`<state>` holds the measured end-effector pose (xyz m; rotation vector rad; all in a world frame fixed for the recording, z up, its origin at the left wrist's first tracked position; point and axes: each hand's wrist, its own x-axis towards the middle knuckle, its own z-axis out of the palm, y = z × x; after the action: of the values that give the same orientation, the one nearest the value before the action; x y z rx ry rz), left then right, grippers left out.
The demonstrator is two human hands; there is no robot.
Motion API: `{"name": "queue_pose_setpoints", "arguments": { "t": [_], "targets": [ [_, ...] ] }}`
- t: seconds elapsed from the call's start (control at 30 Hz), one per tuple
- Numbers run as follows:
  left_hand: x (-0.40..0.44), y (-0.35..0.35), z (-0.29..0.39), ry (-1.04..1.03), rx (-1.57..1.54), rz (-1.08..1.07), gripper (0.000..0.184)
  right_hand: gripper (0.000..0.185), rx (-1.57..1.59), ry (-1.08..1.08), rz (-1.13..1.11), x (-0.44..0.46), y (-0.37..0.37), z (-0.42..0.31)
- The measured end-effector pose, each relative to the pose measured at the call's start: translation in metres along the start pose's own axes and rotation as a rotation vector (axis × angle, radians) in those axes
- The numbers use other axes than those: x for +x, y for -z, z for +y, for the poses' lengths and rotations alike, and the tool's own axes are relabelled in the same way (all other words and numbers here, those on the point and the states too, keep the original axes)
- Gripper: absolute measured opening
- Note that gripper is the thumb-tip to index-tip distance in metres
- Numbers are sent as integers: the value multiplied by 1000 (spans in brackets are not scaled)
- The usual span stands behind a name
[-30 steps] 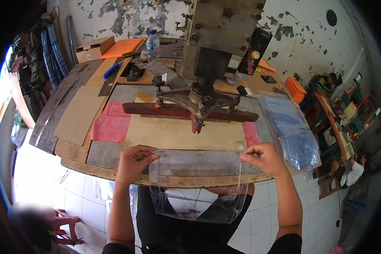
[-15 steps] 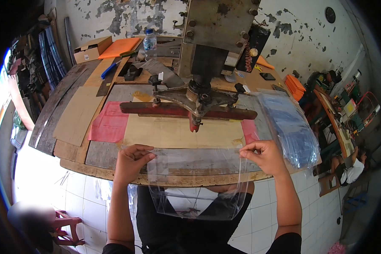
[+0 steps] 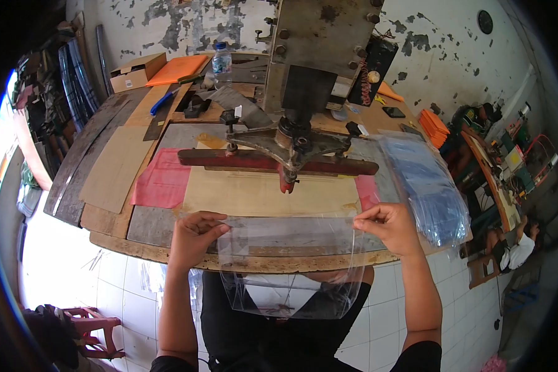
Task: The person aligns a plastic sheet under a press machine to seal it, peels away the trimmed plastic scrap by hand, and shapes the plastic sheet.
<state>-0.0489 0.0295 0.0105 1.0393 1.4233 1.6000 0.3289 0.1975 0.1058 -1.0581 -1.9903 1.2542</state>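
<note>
A clear plastic sheet (image 3: 291, 282) hangs between my two hands over the table's front edge, its lower part drooping above my lap. My left hand (image 3: 195, 239) pinches its upper left corner between thumb and fingers. At the upper right corner, my right hand (image 3: 387, 226) has the same kind of pinch. Just beyond the sheet's upper edge lies a yellowish work pad (image 3: 266, 195) with pink-red pieces (image 3: 159, 180) at its sides. Above the pad is a press machine's long red-brown bar (image 3: 279, 162), apart from the sheet.
A stack of clear bluish plastic sheets (image 3: 429, 192) lies on the right. At the back are a water bottle (image 3: 222, 64), a blue-handled cutter (image 3: 161, 103), a cardboard box (image 3: 136, 72) and a phone (image 3: 393, 112). Other people sit at a bench (image 3: 490, 180) far right.
The view has shifted slightly. My hands keep their pinch on the plastic sheet, which has barely moved. At the lower left, a person's blurred head has moved away from beside the red stool.
</note>
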Motion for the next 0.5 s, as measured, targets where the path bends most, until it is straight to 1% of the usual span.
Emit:
{"name": "queue_pose_setpoints", "arguments": {
  "t": [0.1, 0.23, 0.27, 0.3, 0.4, 0.47, 0.5],
  "targets": [
    [0, 0, 0, -5, 20, -7, 22, 14, 36, -18, 15, -1, 1, 1],
    [-1, 0, -1, -6, 13, -6, 22, 17, -5, -27, 4, -1, 2, -3],
    [-1, 0, 3, -5, 58, -20, 22, 17, -32, -20, -2, 0, 2, -5],
    [-2, 0, 6, -3, 103, -32, 22, 17, -28, -16, -12, 0, 2, -5],
    [-2, 1, 8, 45, 95, -57, 23, 19, -46, -16, -53, 1, 5, 2],
    [-2, 2, 9, 56, 124, -51, 23, 21, -134, -35, -91, 1, 7, 6],
    [-1, 2, 8, 46, 109, -73, 23, 21, -130, -27, -103, 1, 6, 5]
  ]
}}
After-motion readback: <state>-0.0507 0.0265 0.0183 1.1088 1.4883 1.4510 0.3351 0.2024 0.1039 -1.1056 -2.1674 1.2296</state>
